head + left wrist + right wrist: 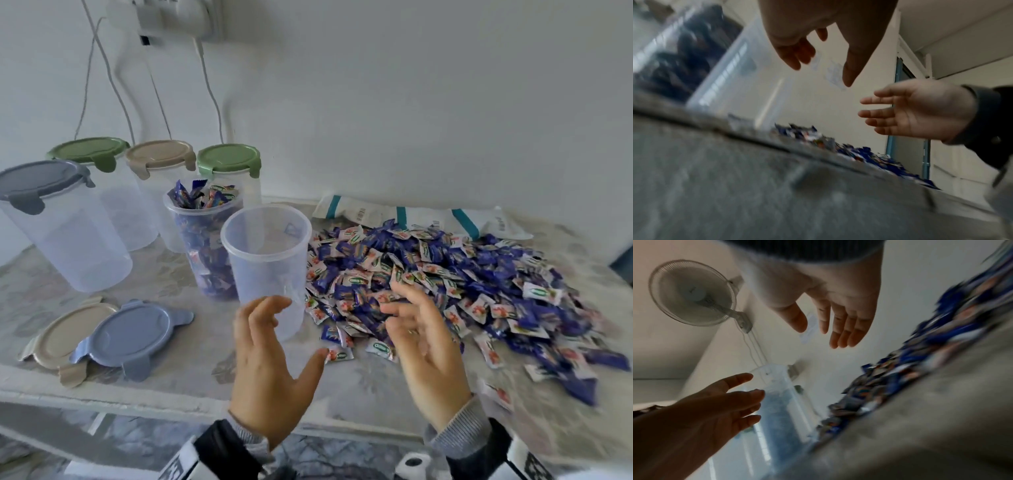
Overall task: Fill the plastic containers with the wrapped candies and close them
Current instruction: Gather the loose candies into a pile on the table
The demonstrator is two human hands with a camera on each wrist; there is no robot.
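An empty clear container (267,260) stands open on the table, beside the left edge of a big pile of blue and white wrapped candies (445,284). Just behind it is a second open container (205,240), filled with candies to its rim. My left hand (294,329) hovers at the empty container's near side with its fingers loosely curled, holding nothing. My right hand (400,308) is open over the pile's near left edge, also holding nothing. In the wrist views, the left hand (822,73) and the right hand (818,327) both show spread fingers.
Two loose lids, a blue lid (133,335) and a beige lid (65,339), lie at the front left. Several lidded empty containers (68,222) stand at the back left. White packets with teal stripes (428,216) lie against the wall. The table's front edge (137,401) is close to me.
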